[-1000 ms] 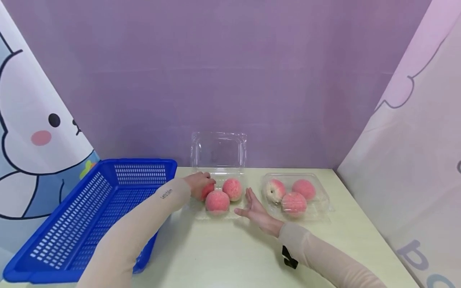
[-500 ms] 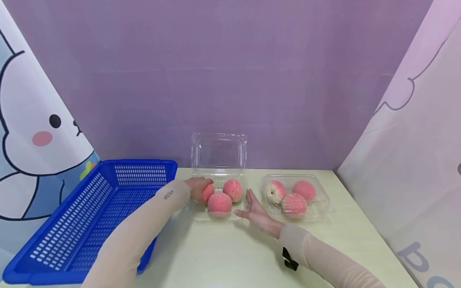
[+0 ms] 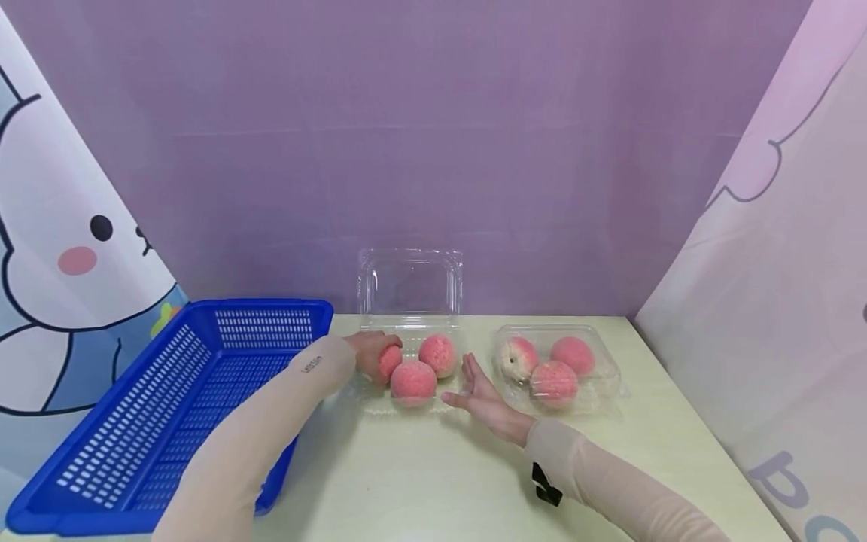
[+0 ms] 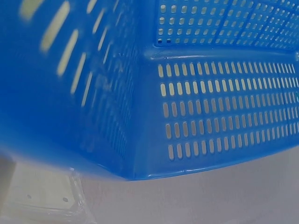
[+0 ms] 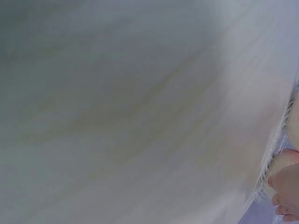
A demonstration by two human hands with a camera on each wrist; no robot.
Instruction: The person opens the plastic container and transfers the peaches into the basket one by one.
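Note:
In the head view a clear plastic clamshell box (image 3: 410, 404) stands with its lid raised, holding three pink peaches. My left hand (image 3: 369, 354) grips the left peach (image 3: 389, 363) from its left side, the fingers curled over its top. The front peach (image 3: 413, 382) and right peach (image 3: 438, 355) sit beside it, untouched by that hand. My right hand (image 3: 484, 400) has its thumb and fingers spread at the box's right front corner; whether it touches the plastic I cannot tell. Part of a hand (image 5: 287, 190) shows by a peach at the right wrist view's edge.
A blue perforated basket (image 3: 264, 305) lies on the left of the table (image 3: 400, 482) and fills most of the left wrist view. To the right is a second clear box (image 3: 596, 391), also with three peaches. A purple cloth wall (image 3: 433, 165) closes the back.
The left hand's fingers have lowered slightly round the left peach. The front peach has shifted a little to the right. My right hand stays where it was.

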